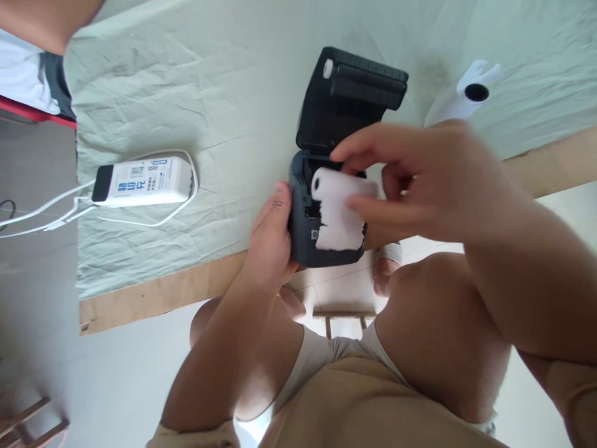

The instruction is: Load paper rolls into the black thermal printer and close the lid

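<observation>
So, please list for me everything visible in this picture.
Printer-like device: 1, dark grey, centre, open
Paper roll: 1, white, over the device
Second roll: 1, white, upper right
Labelled block: 1, white and black, left
Cables: several, white, around the block
Cloth: 1, pale green, upper half
Wooden edge: 1, tan, below the cloth
Fabric: 1 patch, white and dark, upper left
Strip: 1, red, upper left
Wooden frames: 2, brown, lower left, lower centre
Floor: 1, pale, bottom
Another person's arm: 1, upper left
Shirt: 1, tan, bottom
Shorts: 1, pale, bottom
Legs: 2, bottom
Left hand: 1, gripping the device
Right hand: 1, holding the paper roll
</observation>
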Action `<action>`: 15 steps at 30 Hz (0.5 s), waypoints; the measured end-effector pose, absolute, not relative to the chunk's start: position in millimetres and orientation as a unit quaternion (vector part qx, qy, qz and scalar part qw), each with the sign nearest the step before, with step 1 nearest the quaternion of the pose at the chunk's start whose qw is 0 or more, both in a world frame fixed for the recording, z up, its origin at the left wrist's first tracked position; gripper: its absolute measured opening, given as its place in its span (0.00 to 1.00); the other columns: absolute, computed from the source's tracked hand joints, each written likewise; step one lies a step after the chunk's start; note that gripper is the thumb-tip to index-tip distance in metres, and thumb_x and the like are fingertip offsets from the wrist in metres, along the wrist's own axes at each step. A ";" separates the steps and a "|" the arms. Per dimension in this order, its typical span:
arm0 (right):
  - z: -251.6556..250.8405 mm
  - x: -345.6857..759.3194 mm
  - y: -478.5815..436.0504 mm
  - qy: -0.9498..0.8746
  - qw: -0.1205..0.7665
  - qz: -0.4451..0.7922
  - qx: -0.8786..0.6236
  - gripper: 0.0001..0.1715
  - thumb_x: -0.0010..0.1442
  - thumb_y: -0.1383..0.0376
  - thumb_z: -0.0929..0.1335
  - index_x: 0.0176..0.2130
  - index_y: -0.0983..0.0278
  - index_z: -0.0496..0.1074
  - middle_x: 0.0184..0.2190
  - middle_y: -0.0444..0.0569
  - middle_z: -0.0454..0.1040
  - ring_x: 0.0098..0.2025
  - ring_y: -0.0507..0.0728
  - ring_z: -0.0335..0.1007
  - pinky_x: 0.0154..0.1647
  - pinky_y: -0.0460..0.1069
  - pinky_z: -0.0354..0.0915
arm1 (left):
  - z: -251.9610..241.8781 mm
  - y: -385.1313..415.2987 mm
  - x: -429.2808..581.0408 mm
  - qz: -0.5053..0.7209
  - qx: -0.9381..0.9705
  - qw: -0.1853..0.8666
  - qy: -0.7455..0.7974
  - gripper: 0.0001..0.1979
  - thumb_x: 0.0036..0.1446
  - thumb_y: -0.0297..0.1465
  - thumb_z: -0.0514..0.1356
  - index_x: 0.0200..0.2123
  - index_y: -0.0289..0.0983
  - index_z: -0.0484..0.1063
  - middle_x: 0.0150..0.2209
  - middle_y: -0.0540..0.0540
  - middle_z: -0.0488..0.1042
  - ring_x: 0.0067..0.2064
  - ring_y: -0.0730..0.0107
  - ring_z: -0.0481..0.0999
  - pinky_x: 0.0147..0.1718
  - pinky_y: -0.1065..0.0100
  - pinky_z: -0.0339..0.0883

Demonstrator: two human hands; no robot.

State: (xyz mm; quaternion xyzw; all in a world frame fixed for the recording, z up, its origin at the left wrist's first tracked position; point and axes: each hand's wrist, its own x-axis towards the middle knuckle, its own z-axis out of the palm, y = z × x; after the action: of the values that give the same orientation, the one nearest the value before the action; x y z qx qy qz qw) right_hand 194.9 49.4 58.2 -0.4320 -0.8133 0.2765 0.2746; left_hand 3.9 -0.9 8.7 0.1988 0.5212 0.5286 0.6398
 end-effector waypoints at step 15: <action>0.6 234.6 70.2 -0.750 0.366 0.195 -0.515 0.15 0.59 0.56 0.75 0.45 0.54 0.73 0.43 0.47 0.78 0.48 0.61 0.75 0.53 0.60 0.74 | 4.0 2.1 0.1 0.515 0.189 0.636 0.543 0.22 0.62 0.55 0.65 0.37 0.41 0.75 0.26 0.52 0.79 0.25 0.65 0.82 0.23 0.66 0.76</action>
State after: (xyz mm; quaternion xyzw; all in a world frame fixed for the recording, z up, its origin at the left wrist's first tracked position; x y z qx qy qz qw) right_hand 234.6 70.2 0.6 -0.5154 -0.7498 0.1953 0.3660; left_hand 0.1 2.1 4.0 0.1893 0.5426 0.5154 0.6357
